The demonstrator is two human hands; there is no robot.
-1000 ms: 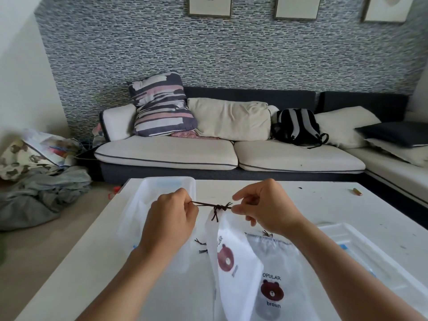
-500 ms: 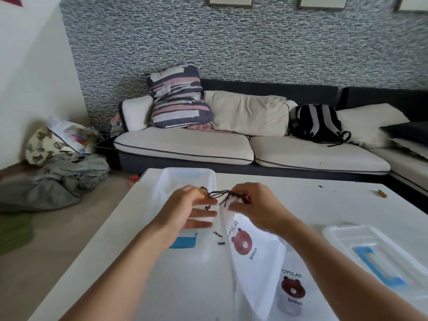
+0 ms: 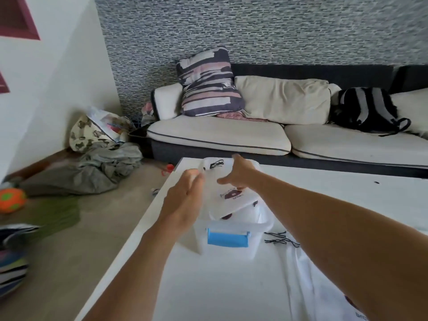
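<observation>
A white drawstring bag with a brown bear print (image 3: 234, 195) lies across the top of a clear plastic box (image 3: 261, 230) with a blue latch (image 3: 228, 238), near the left edge of the white table (image 3: 208, 286). The bag's dark knotted cord (image 3: 215, 163) lies at its far end. My left hand (image 3: 185, 200) reaches in from the left, its straight fingers touching the bag's near-left edge. My right hand (image 3: 240, 172) lies over the bag's far part with its thumb spread. A second white bag (image 3: 324, 286) lies flat under my right forearm, its cords (image 3: 280, 238) beside the box.
A cream and dark sofa (image 3: 217, 135) with a striped cushion (image 3: 208, 84) and a black backpack (image 3: 368, 110) stands behind the table. On the floor to the left lie a heap of grey clothes (image 3: 92, 167), an orange ball (image 3: 11, 200) and a small red object (image 3: 168, 169).
Both hands let go of the cord they were knotting and carried the bag forward and left onto the box. The view swung left and down.
</observation>
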